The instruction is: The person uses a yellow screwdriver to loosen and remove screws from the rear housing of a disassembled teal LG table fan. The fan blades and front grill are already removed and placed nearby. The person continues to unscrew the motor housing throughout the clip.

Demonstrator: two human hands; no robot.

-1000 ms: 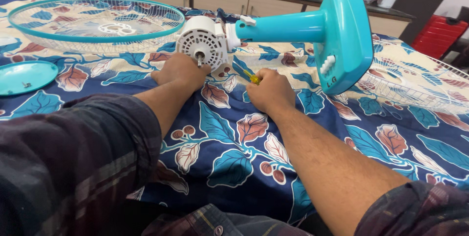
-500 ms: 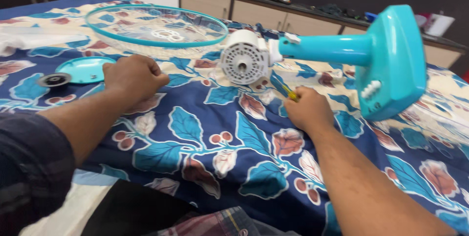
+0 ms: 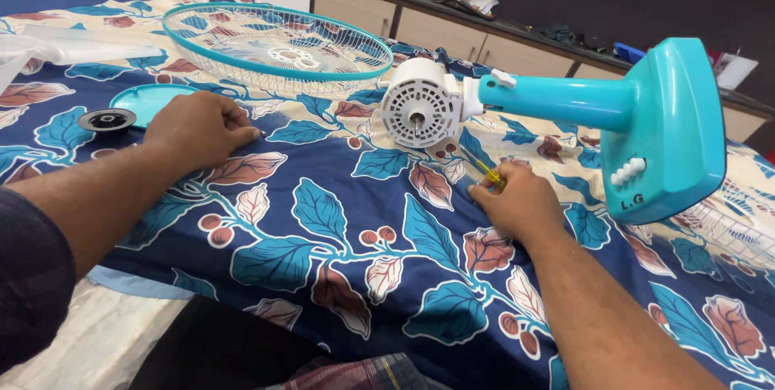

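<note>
Moved since 0.5 s ago: left hand (image 3: 198, 127) now a little farther left and flat on the bedsheet (image 3: 339, 220), just beside the teal disc (image 3: 141, 103); view shifted only slightly otherwise. Right hand (image 3: 517, 200) much as before, knuckles down on the cloth, closed around a yellow-handled screwdriver (image 3: 487, 172), only a short length of it showing past the fingers.

Left fingers together and curled slightly, pressed on the fabric, gripping nothing; whether anything small sits beneath the palm cannot be told. Probably placed there for support, or on the way to the loose parts close by.

Fan motor housing (image 3: 420, 105), white and round, vented, lying on its side with the shaft end facing the camera, joined to the teal neck and base (image 3: 670, 127), which stands tipped up at the right. Laid down like this, seemingly so the motor face stays reachable from the seated position. Screwdriver hand resting just below and right of the motor, near but apart from it.

Wire fan guard (image 3: 274, 47) with teal rim lying flat farther back, well clear of the hands. Small black round cap (image 3: 106, 120) at the left, touching or overlapping the teal disc's edge. 1 more wire guard partly visible at the far right edge. Low cabinet (image 3: 452, 31) with clutter behind.
</note>
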